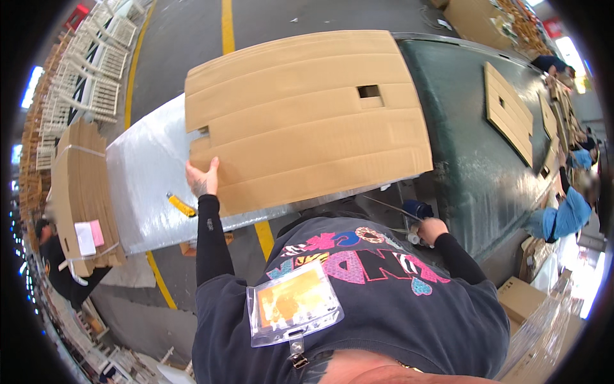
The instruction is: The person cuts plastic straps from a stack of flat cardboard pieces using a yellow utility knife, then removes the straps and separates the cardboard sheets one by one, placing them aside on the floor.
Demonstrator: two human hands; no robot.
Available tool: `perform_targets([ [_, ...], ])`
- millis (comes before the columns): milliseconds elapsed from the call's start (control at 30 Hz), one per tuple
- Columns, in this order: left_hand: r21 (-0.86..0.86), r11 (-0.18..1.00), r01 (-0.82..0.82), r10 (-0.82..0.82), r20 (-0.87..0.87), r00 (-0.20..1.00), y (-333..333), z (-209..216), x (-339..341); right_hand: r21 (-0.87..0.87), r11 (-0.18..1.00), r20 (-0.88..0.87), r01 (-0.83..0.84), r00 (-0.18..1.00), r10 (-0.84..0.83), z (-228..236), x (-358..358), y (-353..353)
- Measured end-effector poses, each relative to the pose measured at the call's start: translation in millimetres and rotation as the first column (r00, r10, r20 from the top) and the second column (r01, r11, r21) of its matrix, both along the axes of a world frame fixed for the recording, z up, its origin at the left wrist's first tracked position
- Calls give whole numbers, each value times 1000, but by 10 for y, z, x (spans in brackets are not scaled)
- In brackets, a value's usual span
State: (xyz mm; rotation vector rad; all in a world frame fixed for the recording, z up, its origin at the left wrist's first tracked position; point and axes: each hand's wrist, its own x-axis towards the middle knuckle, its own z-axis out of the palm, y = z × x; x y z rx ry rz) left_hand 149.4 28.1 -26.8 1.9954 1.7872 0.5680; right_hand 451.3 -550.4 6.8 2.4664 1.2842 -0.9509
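A flat brown cardboard sheet [307, 128] with crease lines, a small square cut-out and a notch in its left edge lies in front of me, across a shiny metal tabletop [150, 153]. My left hand [203, 179] grips its near left edge, thumb on top. A yellow utility knife [181, 205] rests on the metal beside that hand. Low at my right side, below the sheet, my right hand [432, 230] is closed around the end of a thin, long rod-like tool [390, 206]. Its kind is unclear. Just beyond those fingers is a dark blue object [417, 208], partly hidden.
A strapped stack of cardboard [86, 192] stands at the left end. To the right stretches a dark green table [467, 128] with more cut cardboard pieces [508, 115]. Co-workers [566, 214] are at the far right, another person [57, 269] at the left. White chairs [96, 70] are piled far left.
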Motion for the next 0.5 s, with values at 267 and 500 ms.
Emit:
perform_targets([
  [267, -188, 973, -135, 137, -2, 991, 120, 105, 25, 742, 476, 66, 472, 655, -753, -476, 1190, -28],
  [500, -165, 958, -235, 236, -16, 972, 350, 119, 74, 630, 301, -385, 716, 624, -680, -364, 1363, 1604],
])
